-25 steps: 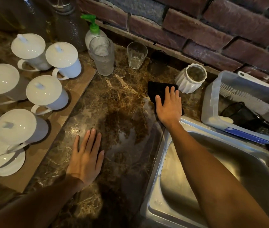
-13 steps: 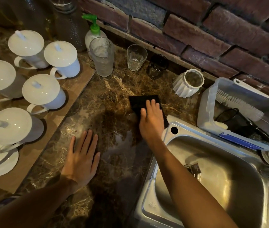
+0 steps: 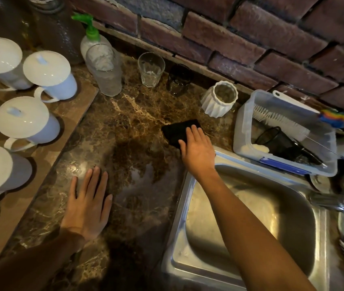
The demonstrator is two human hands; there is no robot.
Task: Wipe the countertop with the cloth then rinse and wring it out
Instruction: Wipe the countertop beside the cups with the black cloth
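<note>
Fingers (image 3: pixel 196 133) of the right hand (image 3: pixel 198 152) press flat on the cloth (image 3: pixel 177 129); bin (image 3: pixel 242 122) holds a brush (image 3: pixel 280 120).

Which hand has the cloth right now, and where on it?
The right hand presses flat on the black cloth's near right part; not gripped. The left hand rests bare on the countertop.

Lidded mugs (image 3: pixel 28 122) stand at frame left, the sink (image 3: pixel 251 217) lower right, the cloth (image 3: pixel 177 131) on the table (image 3: pixel 124 127) between them.

Lidded white mugs (image 3: pixel 40 80) sit left; glasses (image 3: pixel 151 69), a ribbed vase (image 3: pixel 219 100) and a brush tub (image 3: pixel 282 131) line the brick wall (image 3: pixel 251 38).
</note>
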